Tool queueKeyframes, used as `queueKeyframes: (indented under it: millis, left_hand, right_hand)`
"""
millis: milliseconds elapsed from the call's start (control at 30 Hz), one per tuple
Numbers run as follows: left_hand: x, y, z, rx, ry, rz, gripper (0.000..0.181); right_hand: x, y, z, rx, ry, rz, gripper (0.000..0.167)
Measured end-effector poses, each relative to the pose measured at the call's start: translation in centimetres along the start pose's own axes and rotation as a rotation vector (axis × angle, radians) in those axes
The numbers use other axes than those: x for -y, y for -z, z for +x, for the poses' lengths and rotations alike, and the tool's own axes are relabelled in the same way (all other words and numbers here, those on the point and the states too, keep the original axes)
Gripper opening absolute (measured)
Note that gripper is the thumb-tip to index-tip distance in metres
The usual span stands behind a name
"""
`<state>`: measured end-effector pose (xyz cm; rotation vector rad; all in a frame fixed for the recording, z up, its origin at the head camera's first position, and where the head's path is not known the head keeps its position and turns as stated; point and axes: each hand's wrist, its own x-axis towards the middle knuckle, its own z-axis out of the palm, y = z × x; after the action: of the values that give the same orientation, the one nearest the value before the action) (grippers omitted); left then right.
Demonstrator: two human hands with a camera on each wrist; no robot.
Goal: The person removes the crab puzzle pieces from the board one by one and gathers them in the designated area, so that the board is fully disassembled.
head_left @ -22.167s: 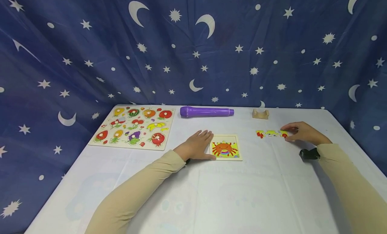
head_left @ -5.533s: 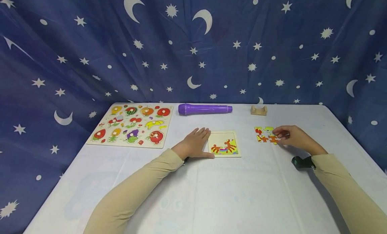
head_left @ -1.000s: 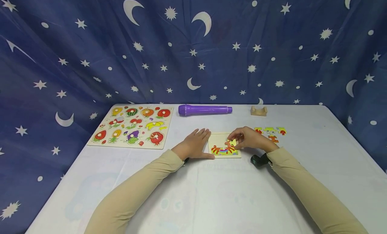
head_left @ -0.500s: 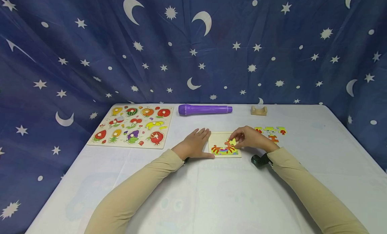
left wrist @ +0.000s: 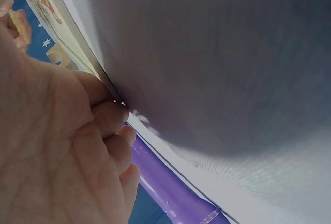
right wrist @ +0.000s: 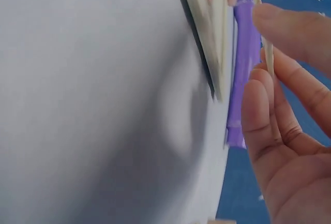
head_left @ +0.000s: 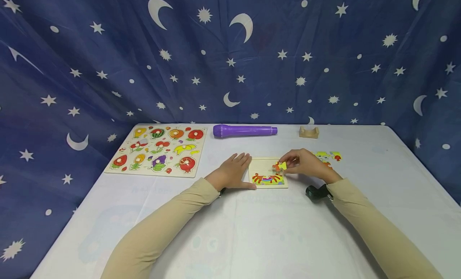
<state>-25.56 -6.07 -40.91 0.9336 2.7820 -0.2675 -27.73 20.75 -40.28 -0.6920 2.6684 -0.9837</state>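
Observation:
A small square wooden jigsaw tray (head_left: 269, 186) lies mid-table, its bottom row of crab-picture pieces in place. My left hand (head_left: 232, 173) rests along the tray's left side with fingers straight; the left wrist view shows its palm and fingertips at the tray edge. Over the tray's right part, my right hand (head_left: 306, 163) pinches an orange and yellow jigsaw piece (head_left: 279, 167) between thumb and fingers. That piece (right wrist: 268, 53) appears edge-on and raised in the right wrist view. Behind the right hand lie several loose jigsaw pieces (head_left: 336, 155), partly hidden.
At the back left lies a fruit peg puzzle board (head_left: 168, 171). A purple microphone-shaped toy (head_left: 248, 131) lies along the back edge, with a small notched wooden block (head_left: 308, 133) to its right. A starry blue curtain (head_left: 230, 83) hangs behind the white-covered table (head_left: 273, 235).
Earlier the tray held the whole crab; upper pieces have since gone to the right. In the last half second my right hand lifts a right-side piece out. The left hand stays put.

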Motion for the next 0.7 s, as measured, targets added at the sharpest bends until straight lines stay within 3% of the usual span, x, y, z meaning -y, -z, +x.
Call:
queueKeyframes:
  millis: [167, 500, 700]
  left_hand:
    - [0.0, 0.0, 0.0, -0.005, -0.002, -0.01, 0.101]
    - [-0.1, 0.0, 0.0, 0.014, 0.01, -0.019, 0.102]
    - [-0.2, 0.3, -0.2, 0.016, 0.009, -0.022, 0.101]
  right_hand:
    - [-0.8, 1.5, -1.7, -0.054, 0.005, -0.003, 0.032]
    - [-3.3, 5.6, -6.0, -0.133, -0.092, -0.052, 0.038]
    - [-5.5, 7.7, -8.4, -0.167, -0.189, -0.097, 0.041]
